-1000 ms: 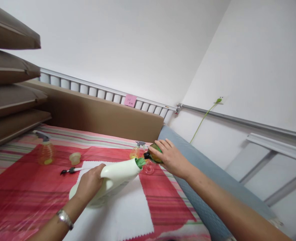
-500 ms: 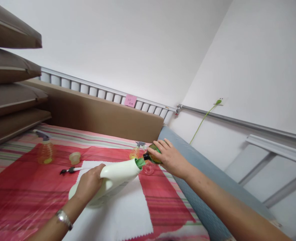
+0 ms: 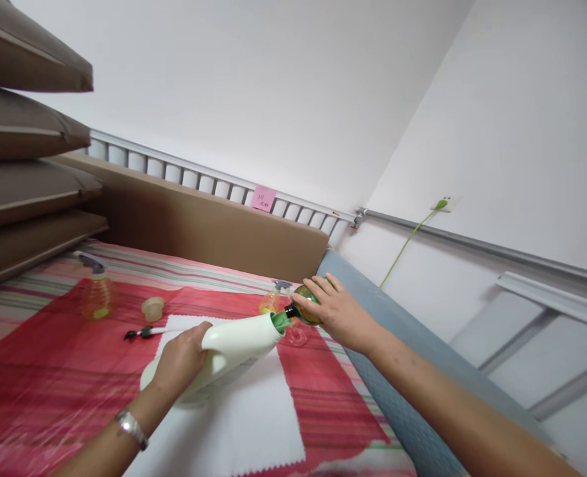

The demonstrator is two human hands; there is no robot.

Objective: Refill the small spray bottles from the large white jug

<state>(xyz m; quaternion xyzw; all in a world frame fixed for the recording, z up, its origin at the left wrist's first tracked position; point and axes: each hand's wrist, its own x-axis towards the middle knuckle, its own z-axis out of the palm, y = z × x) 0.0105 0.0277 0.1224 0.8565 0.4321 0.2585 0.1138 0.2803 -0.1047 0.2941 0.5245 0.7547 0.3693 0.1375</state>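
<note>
Relative to the earlier frames, the background has shifted slightly rightward in view, and the bottle's dark neck [image 3: 290, 311] sits marginally closer to the green spout [image 3: 279, 322]; both grips are otherwise unchanged. The pale jug [image 3: 241, 339] is held tilted above the white sheet [image 3: 254, 417], its mouth toward the sheet's far right corner. The left hand [image 3: 184, 358] is clamped around the jug's handle. The right hand [image 3: 336, 311], apart from the left, is wrapped around the green bottle [image 3: 306, 315], beyond that same corner. A small spray bottle [image 3: 269, 303] stands behind the corner; a pump top [image 3: 147, 332] lies at the sheet's left edge. Whether liquid is passing, and whether neck and spout touch, cannot be told. Good practice, in judgement: keep the two openings aligned, steady both wrists, tilt gradually, and keep the joint over the sheet so that drips are caught.
</note>
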